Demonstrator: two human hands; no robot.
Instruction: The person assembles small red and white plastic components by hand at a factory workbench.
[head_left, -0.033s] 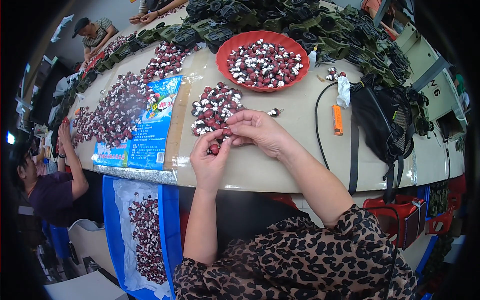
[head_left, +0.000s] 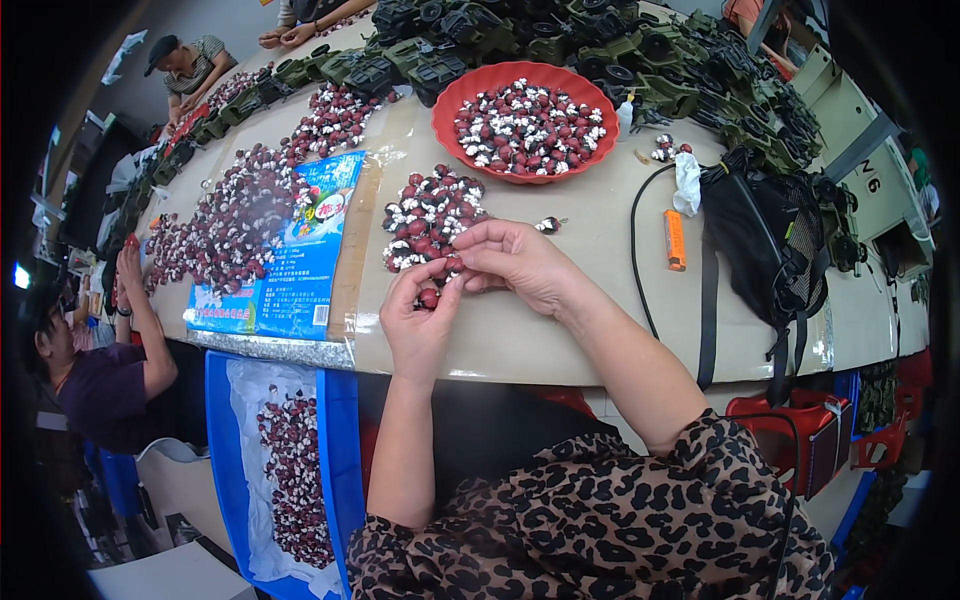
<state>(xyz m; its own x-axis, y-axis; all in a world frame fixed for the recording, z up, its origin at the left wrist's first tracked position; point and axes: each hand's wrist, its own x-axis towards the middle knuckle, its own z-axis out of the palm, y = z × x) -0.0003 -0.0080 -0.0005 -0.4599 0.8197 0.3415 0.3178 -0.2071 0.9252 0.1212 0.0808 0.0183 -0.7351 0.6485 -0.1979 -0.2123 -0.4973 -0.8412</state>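
In the head view, a small dark red piece [head_left: 429, 297] is pinched between the bent fingers of the left hand [head_left: 418, 325], near the front edge of the tabletop [head_left: 560, 330]. The right hand [head_left: 510, 262], half closed, is pressed on another small red piece [head_left: 452, 264] at the near side of a small red and white heap [head_left: 428, 215], probably so the pieces can be joined close to the supply. More such pieces are kept in the red bowl [head_left: 448, 128] toward the far edge, and others are gathered in the blue sack [head_left: 340, 440] hung below the front edge.
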